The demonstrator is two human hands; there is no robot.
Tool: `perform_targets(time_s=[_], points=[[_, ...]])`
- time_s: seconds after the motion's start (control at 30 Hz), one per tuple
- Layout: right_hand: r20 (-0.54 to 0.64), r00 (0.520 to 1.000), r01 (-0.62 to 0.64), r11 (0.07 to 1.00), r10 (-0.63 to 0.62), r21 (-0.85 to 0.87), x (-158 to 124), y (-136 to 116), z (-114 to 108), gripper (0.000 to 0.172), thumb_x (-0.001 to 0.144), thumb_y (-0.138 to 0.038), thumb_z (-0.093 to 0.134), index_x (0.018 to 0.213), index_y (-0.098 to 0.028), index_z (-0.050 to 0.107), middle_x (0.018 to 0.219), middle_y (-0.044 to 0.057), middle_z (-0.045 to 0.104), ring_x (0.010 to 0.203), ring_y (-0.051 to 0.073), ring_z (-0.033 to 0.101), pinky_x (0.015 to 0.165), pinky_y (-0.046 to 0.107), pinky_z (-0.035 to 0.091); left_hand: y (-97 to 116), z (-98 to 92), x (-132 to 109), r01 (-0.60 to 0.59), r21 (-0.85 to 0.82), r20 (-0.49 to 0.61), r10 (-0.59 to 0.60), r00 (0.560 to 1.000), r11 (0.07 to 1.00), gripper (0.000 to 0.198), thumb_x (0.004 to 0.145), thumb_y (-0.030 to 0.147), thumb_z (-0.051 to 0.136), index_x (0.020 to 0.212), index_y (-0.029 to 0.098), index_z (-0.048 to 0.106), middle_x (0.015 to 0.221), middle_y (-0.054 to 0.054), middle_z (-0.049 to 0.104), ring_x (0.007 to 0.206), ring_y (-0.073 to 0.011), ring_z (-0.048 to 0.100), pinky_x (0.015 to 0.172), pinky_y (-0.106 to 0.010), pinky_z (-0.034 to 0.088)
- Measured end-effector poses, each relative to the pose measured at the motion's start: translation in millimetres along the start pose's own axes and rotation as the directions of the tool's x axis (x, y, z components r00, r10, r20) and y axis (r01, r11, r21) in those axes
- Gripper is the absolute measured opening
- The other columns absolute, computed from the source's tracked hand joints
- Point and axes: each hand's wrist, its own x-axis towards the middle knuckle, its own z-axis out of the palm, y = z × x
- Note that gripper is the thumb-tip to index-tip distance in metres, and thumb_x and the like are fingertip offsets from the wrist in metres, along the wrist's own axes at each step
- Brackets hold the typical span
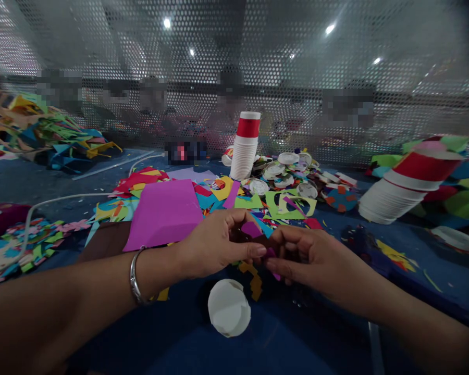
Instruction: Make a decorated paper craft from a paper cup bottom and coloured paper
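Both hands meet near the middle of the view over a small purple paper piece [251, 229]. My left hand [214, 245], with a silver bangle on its wrist, pinches the piece between thumb and fingers. From the other side my right hand [308, 255] grips purple paper too, its fingers closed. A dark brown bit shows between the hands; whether it is joined to the purple one I cannot tell. Just below lies a round white paper piece [229, 308], perhaps a cup base. Orange paper scraps [255, 281] lie under the hands. A large purple paper sheet [166, 211] rests beyond my left wrist.
A stack of paper cups [245, 151] stands at the back, and another cup stack [408, 182] leans at right. White discs [275, 171] and coloured scraps pile between. Cut paper heaps [42, 130] lie at left, near a white cable [62, 197]. Perforated metal panel [203, 62] stands behind.
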Motion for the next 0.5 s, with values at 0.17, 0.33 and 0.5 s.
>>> perform_targets(time_s=[0.17, 0.33, 0.5], points=[[-0.003, 1.0, -0.005, 1.0, 0.005, -0.01, 0.2, -0.6, -0.2, 0.015, 0.085, -0.031, 0.072, 0.087, -0.022, 0.06, 0.068, -0.004, 0.063, 0.062, 0.012, 0.056, 0.058, 0.024, 0.043, 1.0, 0.6, 0.2, 0.027, 0.005, -0.008, -0.027, 1.0, 1.0, 0.028, 0.075, 0.028, 0.082, 0.088, 0.017, 0.059, 0.075, 0.004, 0.064, 0.07, -0.009, 0.06, 0.065, -0.021, 0.046], [-0.007, 1.0, 0.001, 1.0, -0.001, -0.023, -0.2, 0.4, -0.5, 0.014, 0.087, -0.031, 0.07, 0.088, -0.022, 0.059, 0.069, -0.004, 0.063, 0.061, 0.012, 0.055, 0.058, 0.024, 0.044, 1.0, 0.6, -0.7, 0.038, 0.063, -0.029, -0.036, 0.999, 0.997, 0.029, 0.075, 0.028, 0.082, 0.088, 0.017, 0.059, 0.077, 0.003, 0.065, 0.072, -0.0111, 0.062, 0.068, -0.024, 0.048], [-0.008, 1.0, 0.005, 1.0, -0.005, 0.01, -0.4, 2.2, -0.1, 0.017, 0.086, -0.034, 0.071, 0.086, -0.022, 0.059, 0.067, -0.004, 0.063, 0.06, 0.012, 0.055, 0.058, 0.024, 0.044, -2.2, 0.6, -0.3, 0.037, 0.035, -0.036, -0.035, 0.999, 0.999, 0.024, 0.077, 0.024, 0.078, 0.089, 0.017, 0.058, 0.079, 0.002, 0.066, 0.073, -0.0111, 0.063, 0.068, -0.024, 0.048]])
